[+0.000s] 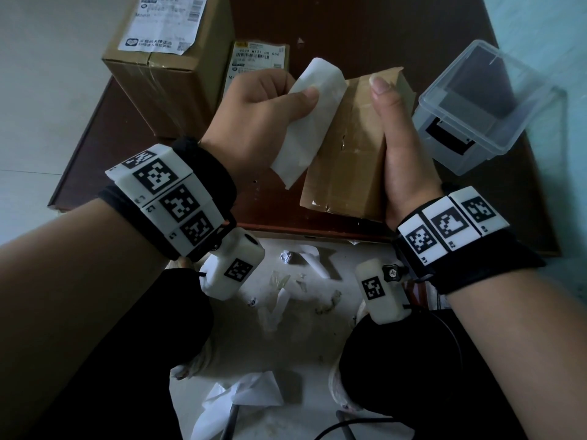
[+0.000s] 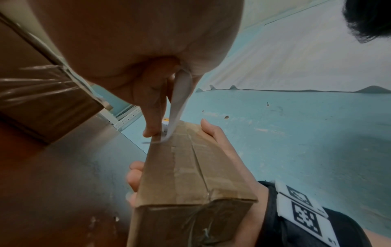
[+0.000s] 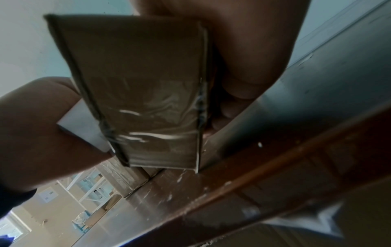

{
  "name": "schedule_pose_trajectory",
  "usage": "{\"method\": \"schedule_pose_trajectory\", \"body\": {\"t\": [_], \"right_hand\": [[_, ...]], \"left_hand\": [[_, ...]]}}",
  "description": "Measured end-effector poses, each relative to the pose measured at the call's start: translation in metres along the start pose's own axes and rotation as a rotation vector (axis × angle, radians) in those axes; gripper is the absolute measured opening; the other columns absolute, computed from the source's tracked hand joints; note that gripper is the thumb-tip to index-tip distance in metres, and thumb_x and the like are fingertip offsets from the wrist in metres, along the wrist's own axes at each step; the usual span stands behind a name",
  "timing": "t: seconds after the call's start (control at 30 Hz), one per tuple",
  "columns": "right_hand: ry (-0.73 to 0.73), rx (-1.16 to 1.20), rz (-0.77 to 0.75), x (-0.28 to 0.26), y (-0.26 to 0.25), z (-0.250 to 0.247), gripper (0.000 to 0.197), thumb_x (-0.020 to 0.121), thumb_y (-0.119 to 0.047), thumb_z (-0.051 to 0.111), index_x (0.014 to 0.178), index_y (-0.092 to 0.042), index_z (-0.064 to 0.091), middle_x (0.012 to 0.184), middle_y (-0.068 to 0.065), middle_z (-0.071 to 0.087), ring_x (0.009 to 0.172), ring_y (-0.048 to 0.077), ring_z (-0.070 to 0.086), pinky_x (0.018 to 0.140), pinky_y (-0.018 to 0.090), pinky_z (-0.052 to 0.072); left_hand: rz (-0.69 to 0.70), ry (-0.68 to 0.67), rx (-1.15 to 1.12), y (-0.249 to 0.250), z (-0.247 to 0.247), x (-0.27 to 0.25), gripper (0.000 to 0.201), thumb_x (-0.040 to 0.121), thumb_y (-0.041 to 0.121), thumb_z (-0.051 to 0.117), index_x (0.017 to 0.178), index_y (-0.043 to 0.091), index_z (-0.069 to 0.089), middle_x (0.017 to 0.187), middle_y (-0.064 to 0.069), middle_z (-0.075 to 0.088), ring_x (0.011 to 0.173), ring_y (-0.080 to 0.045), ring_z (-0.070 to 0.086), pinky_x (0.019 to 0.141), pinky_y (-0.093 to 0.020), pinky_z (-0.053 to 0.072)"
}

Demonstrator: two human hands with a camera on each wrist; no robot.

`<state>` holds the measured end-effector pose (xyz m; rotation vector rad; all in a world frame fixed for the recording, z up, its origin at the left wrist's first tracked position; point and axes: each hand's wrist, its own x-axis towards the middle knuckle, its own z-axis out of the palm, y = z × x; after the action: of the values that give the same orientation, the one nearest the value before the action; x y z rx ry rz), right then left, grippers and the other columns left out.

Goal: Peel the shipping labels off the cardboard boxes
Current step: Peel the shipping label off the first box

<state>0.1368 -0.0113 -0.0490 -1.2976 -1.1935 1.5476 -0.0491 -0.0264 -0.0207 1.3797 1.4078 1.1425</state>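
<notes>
Table: a dark brown wooden table (image 1: 317,23) fills the upper middle of the head view, its near edge crossing the centre of the frame.
Large box: a taped cardboard box (image 1: 158,81) stands at the upper left, with a white printed shipping label (image 1: 165,20) stuck flat on its top face.
Plastic container: a clear lidded tub (image 1: 486,103) sits at the upper right of the table, well apart from the large box.
Second box: a smaller labelled box (image 1: 259,60) stands just right of the large one, partly hidden behind the left hand.
Held box: a narrow cardboard box (image 1: 349,147) is held in the centre of the frame above the table's near edge, tilted, its brown top face bare and creased with tape.
Right hand: the right hand (image 1: 400,147) grips the held box along its right side, thumb lying up the top edge; in the left wrist view its fingertips (image 2: 135,177) wrap round the far side.
Left hand: the left hand (image 1: 254,112) pinches a peeled label between thumb and curled fingers.
Peeled label: the white label (image 1: 305,122), blank side up, curls away from the held box; in the left wrist view its lower end (image 2: 169,133) meets the box's top edge, and whether it is stuck there cannot be told.
Floor scraps: crumpled white paper pieces (image 1: 247,392) lie on the pale floor at the bottom centre, between the person's knees.
</notes>
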Motion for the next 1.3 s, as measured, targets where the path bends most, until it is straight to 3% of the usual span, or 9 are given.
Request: {"method": "schedule_pose_trajectory", "body": {"t": [0.33, 0.77, 0.93, 1.3], "right_hand": [[-0.015, 0.012, -0.011, -0.0028, -0.0021, 0.0002, 0.069, 0.082, -0.079, 0.063, 0.129, -0.030, 0.074, 0.124, 0.006, 0.080, 0.119, 0.028, 0.075, 0.109, 0.058, 0.054], [-0.029, -0.010, -0.003, -0.0047, -0.0037, 0.0004, 0.065, 0.082, -0.080, 0.062, 0.125, -0.033, 0.075, 0.121, 0.006, 0.081, 0.117, 0.028, 0.076, 0.108, 0.059, 0.055], [-0.030, -0.022, 0.012, -0.0047, -0.0043, 0.0001, 0.067, 0.078, -0.083, 0.062, 0.121, -0.034, 0.077, 0.118, 0.007, 0.081, 0.115, 0.029, 0.077, 0.107, 0.058, 0.056], [-0.020, -0.029, -0.007, -0.0057, -0.0048, 0.0006, 0.065, 0.081, -0.081, 0.061, 0.122, -0.034, 0.076, 0.119, 0.005, 0.081, 0.115, 0.028, 0.077, 0.107, 0.058, 0.056]], "left_hand": [[0.002, 0.007, 0.005, -0.0009, -0.0008, -0.0001, 0.026, 0.097, 0.023, 0.063, 0.072, 0.018, 0.061, 0.068, 0.007, 0.061, 0.062, -0.006, 0.061, 0.057, -0.023, 0.048], [-0.005, 0.004, -0.008, 0.0035, -0.0003, -0.0028, 0.030, 0.100, 0.016, 0.061, 0.070, 0.015, 0.058, 0.054, 0.013, 0.061, 0.053, -0.001, 0.059, 0.051, -0.018, 0.045], [-0.004, 0.017, -0.020, 0.0032, 0.0001, -0.0025, 0.029, 0.100, 0.015, 0.061, 0.071, 0.014, 0.058, 0.056, 0.010, 0.060, 0.054, -0.003, 0.059, 0.051, -0.020, 0.046], [-0.004, 0.018, -0.042, 0.0009, 0.0005, -0.0004, 0.032, 0.099, 0.017, 0.061, 0.067, 0.018, 0.057, 0.056, 0.011, 0.059, 0.055, -0.005, 0.058, 0.053, -0.023, 0.046]]}}
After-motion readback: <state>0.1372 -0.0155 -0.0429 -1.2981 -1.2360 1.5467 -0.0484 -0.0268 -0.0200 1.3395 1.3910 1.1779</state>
